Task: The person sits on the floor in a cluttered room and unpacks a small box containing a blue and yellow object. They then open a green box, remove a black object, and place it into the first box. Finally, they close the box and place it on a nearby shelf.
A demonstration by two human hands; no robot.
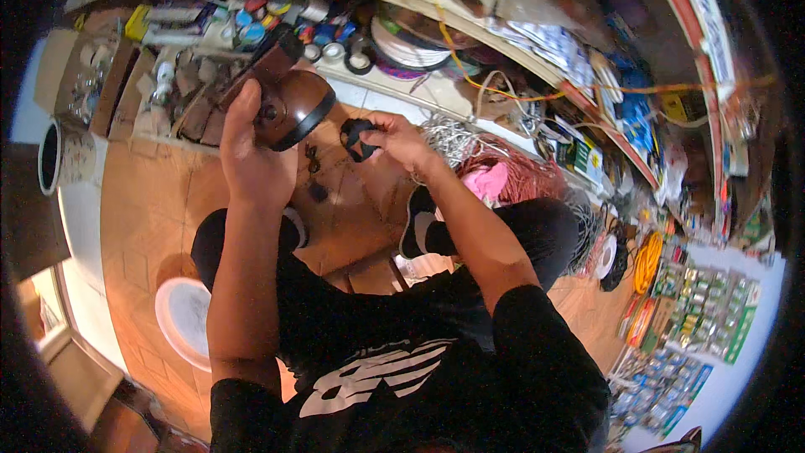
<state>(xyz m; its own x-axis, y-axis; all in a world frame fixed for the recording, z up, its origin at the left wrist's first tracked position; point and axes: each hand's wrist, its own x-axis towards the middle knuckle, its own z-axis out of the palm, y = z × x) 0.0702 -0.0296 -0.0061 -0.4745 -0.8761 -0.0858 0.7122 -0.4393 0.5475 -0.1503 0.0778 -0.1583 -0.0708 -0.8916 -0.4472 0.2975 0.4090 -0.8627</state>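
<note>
My left hand holds up a brown rounded device with a black rim, perhaps a lamp head; a dark part extends from it to the upper left. To its right, my right hand grips a small black ring-shaped part between thumb and fingers. The two pieces are apart. Below them, a small dark object and a thin dark item lie on the tiled floor.
A shelf with tape rolls and spools stands ahead. Cardboard boxes are at the left, coiled wire at the right. A round white-topped object stands at lower left. A yellow-orange cord hangs across the shelves.
</note>
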